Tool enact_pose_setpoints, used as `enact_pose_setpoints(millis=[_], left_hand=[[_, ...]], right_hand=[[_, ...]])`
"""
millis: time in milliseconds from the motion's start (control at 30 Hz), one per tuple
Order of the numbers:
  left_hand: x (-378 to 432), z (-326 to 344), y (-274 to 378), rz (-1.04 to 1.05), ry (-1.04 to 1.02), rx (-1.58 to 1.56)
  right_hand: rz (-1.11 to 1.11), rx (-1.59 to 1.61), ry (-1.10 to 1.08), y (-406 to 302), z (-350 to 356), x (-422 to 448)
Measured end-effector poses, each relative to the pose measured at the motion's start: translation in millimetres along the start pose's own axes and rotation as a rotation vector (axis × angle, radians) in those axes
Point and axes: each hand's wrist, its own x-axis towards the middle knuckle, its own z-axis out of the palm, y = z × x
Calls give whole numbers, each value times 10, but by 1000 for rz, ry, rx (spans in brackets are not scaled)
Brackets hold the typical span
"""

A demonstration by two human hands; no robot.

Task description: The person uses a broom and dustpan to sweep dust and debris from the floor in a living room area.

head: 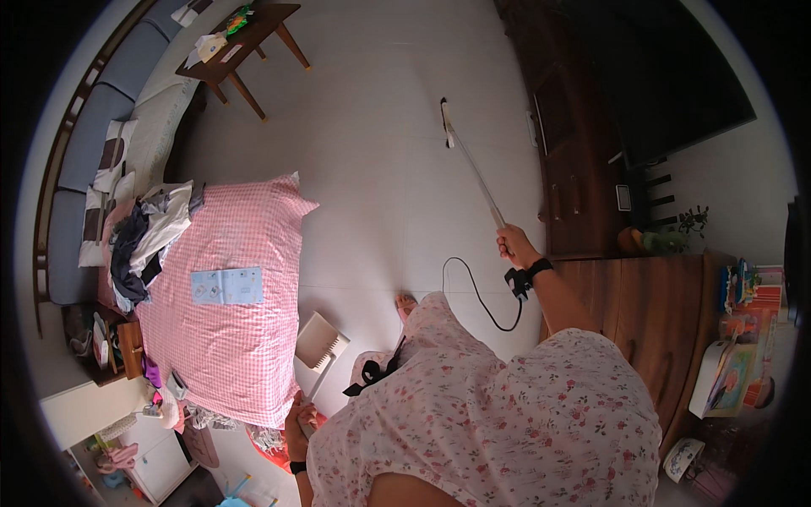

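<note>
My right hand (pixel 518 245) grips the upper end of a long-handled broom (pixel 474 168) stretched out ahead of me. Its narrow broom head (pixel 446 121) rests on the grey tile floor (pixel 380 158). Low on the left, my left hand (pixel 300 426) is closed around the handle of a beige dustpan (pixel 322 341). The toothed edge of the pan faces back toward the handle, and the pan lies close beside the pink checked cloth (pixel 253 342). A strap with a small black device and a cable (pixel 469 266) hangs at my right wrist.
Left, the cloth-covered table bears a blue printed sheet (pixel 227 285) and piled clothes (pixel 152 234). Beyond stand a sofa (pixel 95 133) and a wooden low table (pixel 253 35). A dark TV cabinet (pixel 561 190) and brown wooden drawers (pixel 633 310) line the right.
</note>
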Motion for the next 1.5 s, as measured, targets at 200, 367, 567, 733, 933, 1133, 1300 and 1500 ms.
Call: enact_pose_setpoints(millis=[200, 367, 567, 733, 933, 1133, 1300, 1500], left_hand=[[448, 752, 143, -127, -51, 144], [791, 1347, 271, -180, -66, 162], [1046, 1933, 225, -269, -128, 192], [1337, 2268, 283, -312, -163, 278], [1654, 2764, 324, -368, -182, 305], [2139, 3098, 603, -375, -174, 329], [2360, 3537, 677, -285, -186, 540], [2658, 3954, 803, -291, -160, 523]], right_hand=[[284, 408, 51, -28, -720, -1109], [344, 491, 183, 444, -796, -1995], [374, 720, 422, 755, -804, -2371], [342, 900, 465, 743, -944, -2136], [341, 807, 328, 264, -691, -1396], [305, 407, 62, -509, -87, -4], [261, 522, -148, -1527, 602, 1273], [172, 937, -174, -2174, 660, 1777]])
